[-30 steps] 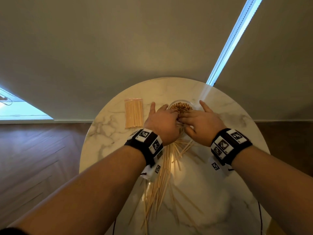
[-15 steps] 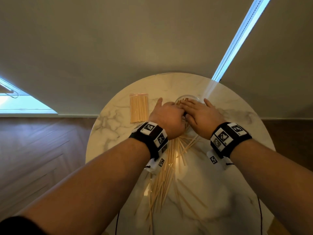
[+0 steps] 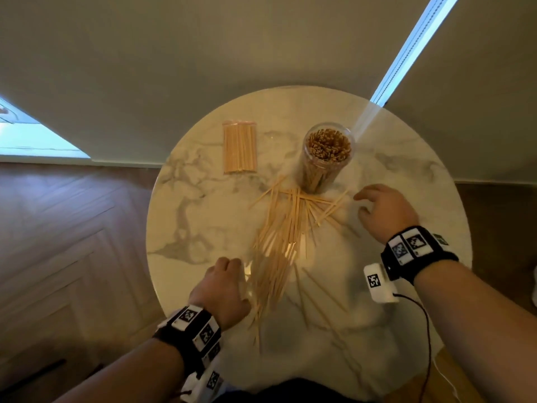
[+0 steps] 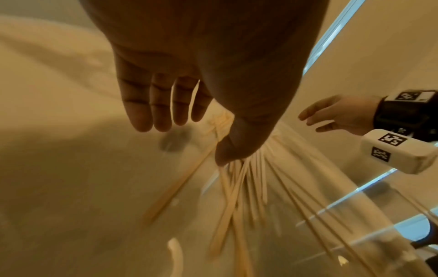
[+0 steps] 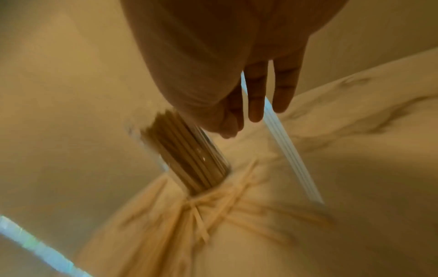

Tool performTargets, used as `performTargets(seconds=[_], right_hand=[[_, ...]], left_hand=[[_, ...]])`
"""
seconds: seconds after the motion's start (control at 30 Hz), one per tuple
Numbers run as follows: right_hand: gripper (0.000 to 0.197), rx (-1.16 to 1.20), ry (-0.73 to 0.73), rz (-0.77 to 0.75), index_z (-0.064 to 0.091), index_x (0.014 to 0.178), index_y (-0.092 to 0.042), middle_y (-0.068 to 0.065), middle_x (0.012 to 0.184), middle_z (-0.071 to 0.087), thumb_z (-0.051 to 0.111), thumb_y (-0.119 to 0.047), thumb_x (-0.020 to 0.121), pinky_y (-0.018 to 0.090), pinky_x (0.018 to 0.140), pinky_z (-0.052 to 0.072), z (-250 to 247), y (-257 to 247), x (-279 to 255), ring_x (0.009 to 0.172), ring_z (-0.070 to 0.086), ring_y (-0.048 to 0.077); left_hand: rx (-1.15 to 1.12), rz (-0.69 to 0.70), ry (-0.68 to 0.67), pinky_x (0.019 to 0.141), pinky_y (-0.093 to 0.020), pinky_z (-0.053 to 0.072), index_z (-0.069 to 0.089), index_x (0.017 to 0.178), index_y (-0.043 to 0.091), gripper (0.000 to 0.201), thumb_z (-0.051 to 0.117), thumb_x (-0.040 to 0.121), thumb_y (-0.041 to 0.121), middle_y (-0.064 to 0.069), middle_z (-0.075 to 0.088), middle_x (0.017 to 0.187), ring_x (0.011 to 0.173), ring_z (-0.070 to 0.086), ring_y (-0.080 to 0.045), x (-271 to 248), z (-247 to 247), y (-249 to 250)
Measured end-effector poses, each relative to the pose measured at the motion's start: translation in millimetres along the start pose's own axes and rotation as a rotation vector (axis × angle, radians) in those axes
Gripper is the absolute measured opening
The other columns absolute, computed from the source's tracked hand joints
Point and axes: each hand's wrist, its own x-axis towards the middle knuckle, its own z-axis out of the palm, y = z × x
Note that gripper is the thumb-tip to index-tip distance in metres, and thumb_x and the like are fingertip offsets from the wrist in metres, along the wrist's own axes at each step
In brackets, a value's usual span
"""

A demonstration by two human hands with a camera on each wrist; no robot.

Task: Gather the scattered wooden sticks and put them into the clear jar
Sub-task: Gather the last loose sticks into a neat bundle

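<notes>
While the head view is sharp enough, both wrist views are pretty smeared, so the loose wooden sticks (image 3: 279, 245) only read as pale streaks there. They lie fanned out across the middle of the round marble worktop (image 3: 186, 228), the far ends crossing right at the foot of the clear jar (image 3: 327, 158), which stands upright toward the far side and is already packed with sticks. In the right wrist view the thumb covers the jar's upper right side.

The left hand (image 3: 222, 289) sits at the near left edge of the spread, fingers loosely bent; the wrist view shows the thumb tip down at the stick ends, but blur means I can't say it actually touches, and nothing is held. The right hand (image 3: 383, 212) hovers just right of the pile, fingers relaxed and spread, empty.

A bagged bundle of sticks (image 3: 239, 148) lies flat left of the jar. The wristbands (image 3: 412, 247) carry black-and-white square marker codes, no readable words. My lap edge cuts off the worktop's near rim.
</notes>
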Motion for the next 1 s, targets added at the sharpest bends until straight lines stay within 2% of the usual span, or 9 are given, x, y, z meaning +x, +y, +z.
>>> performTargets(seconds=[0.1,0.17,0.33,0.43,0.6,0.7,0.83,0.9,1.0], right_hand=[[0.072,-0.221,-0.338,-0.154,0.044,0.152,-0.024,0.008,0.160,0.039,0.068,-0.032,0.084,0.045,0.116,0.038,37,1,11,0.144,0.038,0.033],[0.085,-0.234,-0.408,-0.157,0.034,0.155,-0.026,0.008,0.161,0.032,0.070,-0.039,0.079,0.048,0.115,0.039,51,-6,15,0.145,0.034,0.035],[0.030,-0.127,-0.188,-0.167,0.062,0.122,-0.020,0.005,0.124,0.056,0.062,-0.030,0.093,0.043,0.091,0.052,69,-19,-11,0.115,0.051,0.029],[0.019,-0.027,-0.192,-0.148,0.065,0.112,-0.019,0.004,0.115,0.059,0.060,-0.029,0.097,0.042,0.086,0.051,79,-23,-38,0.106,0.055,0.029],[0.022,-0.005,-0.307,-0.139,0.064,0.112,-0.028,-0.005,0.108,0.061,0.053,-0.044,0.101,0.034,0.078,0.049,76,-38,-68,0.097,0.059,0.020],[0.038,0.014,-0.401,-0.099,0.063,0.112,-0.029,-0.005,0.104,0.062,0.061,-0.061,0.091,0.035,0.079,0.051,60,-28,-80,0.092,0.059,0.018],[0.060,0.018,-0.522,-0.089,0.052,0.107,-0.031,-0.010,0.093,0.056,0.078,-0.070,0.069,0.033,0.072,0.047,43,2,-112,0.085,0.058,0.017],[0.054,-0.012,-0.589,-0.131,0.052,0.104,-0.031,-0.009,0.092,0.057,0.076,-0.068,0.072,0.032,0.071,0.046,46,5,-132,0.084,0.058,0.016],[0.033,0.010,-0.633,-0.160,0.054,0.097,-0.029,-0.007,0.090,0.060,0.072,-0.053,0.082,0.031,0.073,0.046,61,-7,-151,0.083,0.059,0.017]], left_hand=[[0.047,0.007,-0.006,0.096,-0.041,0.053,0.033,0.139,0.023,0.085,0.071,0.072,0.060,0.001,0.038,0.135,0.123,0.048,-0.027,-8,27,-5],[0.078,0.036,0.010,0.095,-0.042,0.054,0.035,0.136,0.022,0.086,0.073,0.071,0.062,0.001,0.038,0.132,0.121,0.050,-0.026,-7,35,3],[0.048,0.041,0.008,0.093,-0.046,0.055,0.037,0.134,0.021,0.076,0.074,0.076,0.052,-0.001,0.038,0.134,0.117,0.053,-0.028,7,39,31],[0.029,0.029,0.029,0.089,-0.046,0.055,0.041,0.133,0.017,0.059,0.066,0.086,0.043,-0.004,0.039,0.133,0.112,0.057,-0.031,14,41,48],[-0.059,0.008,0.092,0.094,-0.045,0.055,0.042,0.142,0.017,0.055,0.059,0.095,0.041,-0.005,0.043,0.140,0.114,0.061,-0.030,18,40,71],[-0.083,-0.065,0.126,0.093,-0.043,0.056,0.044,0.142,0.020,0.060,0.059,0.092,0.050,-0.001,0.049,0.138,0.113,0.061,-0.026,3,38,61],[0.076,-0.113,-0.028,0.080,-0.035,0.055,0.054,0.111,0.029,0.052,0.062,0.078,0.067,0.005,0.064,0.113,0.097,0.064,-0.021,-37,50,44],[0.167,-0.092,-0.129,0.077,-0.033,0.053,0.056,0.097,0.030,0.042,0.059,0.079,0.068,0.002,0.069,0.105,0.096,0.067,-0.023,-52,62,48],[0.183,-0.100,-0.131,0.075,-0.034,0.055,0.058,0.087,0.026,0.034,0.055,0.086,0.060,-0.001,0.070,0.099,0.092,0.068,-0.026,-54,77,61]])
